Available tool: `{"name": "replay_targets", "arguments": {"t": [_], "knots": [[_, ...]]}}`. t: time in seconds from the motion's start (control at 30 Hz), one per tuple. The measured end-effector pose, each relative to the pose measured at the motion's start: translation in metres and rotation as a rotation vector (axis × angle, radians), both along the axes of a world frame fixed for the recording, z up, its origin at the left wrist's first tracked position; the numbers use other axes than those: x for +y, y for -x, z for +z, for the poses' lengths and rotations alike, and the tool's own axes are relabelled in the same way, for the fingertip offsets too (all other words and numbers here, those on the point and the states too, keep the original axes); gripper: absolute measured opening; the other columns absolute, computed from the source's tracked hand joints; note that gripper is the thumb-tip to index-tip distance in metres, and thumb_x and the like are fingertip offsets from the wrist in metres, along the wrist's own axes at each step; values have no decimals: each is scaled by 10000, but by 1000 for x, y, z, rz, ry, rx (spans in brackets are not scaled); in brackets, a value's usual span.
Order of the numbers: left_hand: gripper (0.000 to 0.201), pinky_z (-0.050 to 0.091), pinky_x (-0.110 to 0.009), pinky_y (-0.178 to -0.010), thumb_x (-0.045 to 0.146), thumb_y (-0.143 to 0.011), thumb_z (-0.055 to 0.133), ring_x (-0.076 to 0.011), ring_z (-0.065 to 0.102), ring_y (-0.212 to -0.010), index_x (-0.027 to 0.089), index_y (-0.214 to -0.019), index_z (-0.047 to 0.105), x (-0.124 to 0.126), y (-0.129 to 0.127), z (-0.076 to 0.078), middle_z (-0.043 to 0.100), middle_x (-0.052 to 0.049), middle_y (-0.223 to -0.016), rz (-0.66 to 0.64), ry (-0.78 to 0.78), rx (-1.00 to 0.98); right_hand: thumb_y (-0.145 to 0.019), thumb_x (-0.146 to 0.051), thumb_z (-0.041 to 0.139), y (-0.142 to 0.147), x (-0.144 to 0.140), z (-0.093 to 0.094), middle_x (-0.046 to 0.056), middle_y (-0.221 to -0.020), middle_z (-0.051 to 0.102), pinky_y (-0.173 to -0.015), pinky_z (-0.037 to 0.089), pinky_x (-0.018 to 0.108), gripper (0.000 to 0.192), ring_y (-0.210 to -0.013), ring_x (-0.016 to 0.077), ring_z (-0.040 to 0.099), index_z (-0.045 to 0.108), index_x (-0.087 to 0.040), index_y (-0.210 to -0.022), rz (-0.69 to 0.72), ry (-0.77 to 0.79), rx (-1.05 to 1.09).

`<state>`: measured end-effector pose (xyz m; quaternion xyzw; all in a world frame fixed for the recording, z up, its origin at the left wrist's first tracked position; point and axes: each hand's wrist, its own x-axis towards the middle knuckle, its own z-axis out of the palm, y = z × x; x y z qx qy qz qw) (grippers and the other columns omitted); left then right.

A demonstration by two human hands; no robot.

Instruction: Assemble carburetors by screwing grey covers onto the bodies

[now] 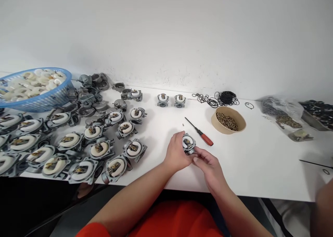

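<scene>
Both hands (pixel 194 157) on carburetor (pixel 188 143) | screwdriver (pixel 199 132) beside | bowl (pixel 228 121) beyond

An assembly workshop: rows of carburetors (pixel 78 150) crowd a white counter (pixel 260 167), beside a screwdriver (pixel 200 132), O-rings (pixel 223 98) and a bowl (pixel 228 120) of brass parts.

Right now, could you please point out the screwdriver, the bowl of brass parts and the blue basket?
screwdriver (pixel 206 139): head view, on its red handle.
bowl of brass parts (pixel 240 126): head view, on its tan outer wall.
blue basket (pixel 44 100): head view, on its mesh side wall.
</scene>
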<state>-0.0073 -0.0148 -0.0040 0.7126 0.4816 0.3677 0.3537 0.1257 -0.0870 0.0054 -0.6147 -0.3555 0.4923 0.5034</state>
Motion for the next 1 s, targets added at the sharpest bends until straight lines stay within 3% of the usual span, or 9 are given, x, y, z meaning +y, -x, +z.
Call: {"name": "replay_targets", "arguments": {"t": [0.17,0.3,0.4,0.5,0.6,0.77,1.0], "knots": [[839,446,-511,-1046,277,-606,770,-357,533,-1213,124,-1349,412,4,2,-3,533,-185,-1303,-36,-20,18,-777,-445,692,-21,7,-5,98,-1080,707,-961,523,459,410,-1004,274,668,708,-189,-1096,129,-18,-337],[948,440,-516,-1050,296,-598,766,-363,534,-1231,141,-1416,314,8,5,-5,529,-174,-1333,-106,14,-18,-724,-359,716,-37,21,-7,125,-1308,566,-918,532,479,603,-1046,280,622,570,-218,-1292,169,-157,-500],[1024,453,-512,-1028,252,-587,744,-351,556,-1202,162,-1461,217,11,9,-8,532,-157,-1334,-201,19,-51,-721,-254,693,-44,34,-9,122,-1457,412,-967,515,469,755,-1214,289,530,415,-261,-1423,409,-363,-603],[1085,428,-520,-1054,194,-582,716,-352,527,-1244,184,-1492,126,14,13,-11,474,-166,-1395,-283,5,-95,-725,-201,694,-44,46,-10,113,-1482,384,-1048,465,469,802,-1345,299,421,360,-276,-1450,563,-476,-583],[1134,407,-519,-1080,156,-578,695,-354,483,-1298,192,-1511,52,15,17,-12,381,-187,-1460,-335,42,-145,-701,-217,729,-40,54,-10,112,-1482,395,-1069,447,464,785,-1364,306,406,395,-264,-1410,573,-441,-538],[1195,375,-527,-1105,135,-561,689,-368,423,-1352,179,-1521,-21,14,21,-12,297,-221,-1489,-344,121,-202,-638,-279,789,-37,58,-11,109,-1317,556,-986,505,447,760,-1166,294,580,463,-232,-1322,560,-340,-515],[1267,331,-534,-1141,117,-496,734,-386,403,-1361,181,-1524,-4,4,21,-19,258,-230,-1519,-266,129,-280,-568,-336,748,-30,54,-16,101,-1219,604,-940,521,448,721,-1113,312,604,508,-221,-1237,371,-271,-591]]}}
